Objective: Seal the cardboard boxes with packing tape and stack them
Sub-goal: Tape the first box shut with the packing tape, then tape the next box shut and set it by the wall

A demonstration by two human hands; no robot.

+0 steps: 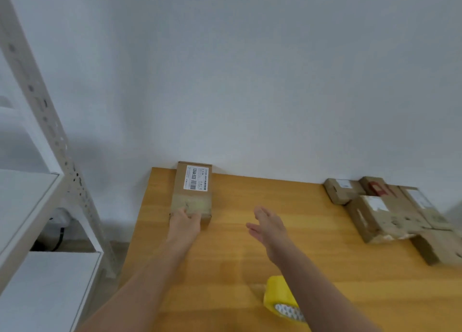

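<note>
A small cardboard box [192, 189] with a white barcode label and tape across its near end lies at the far left corner of the wooden table [250, 244]. My left hand [185, 223] rests against the box's near end, fingers curled on it. My right hand [268, 228] hovers open above the table's middle, to the right of the box, holding nothing. A yellow roll of packing tape [281, 298] stands on the table near the front, partly hidden behind my right forearm.
Several worn cardboard boxes [385, 211] are clustered at the table's far right, blurred. A white metal shelving rack [37, 181] stands left of the table. A plain white wall runs behind the table's far edge.
</note>
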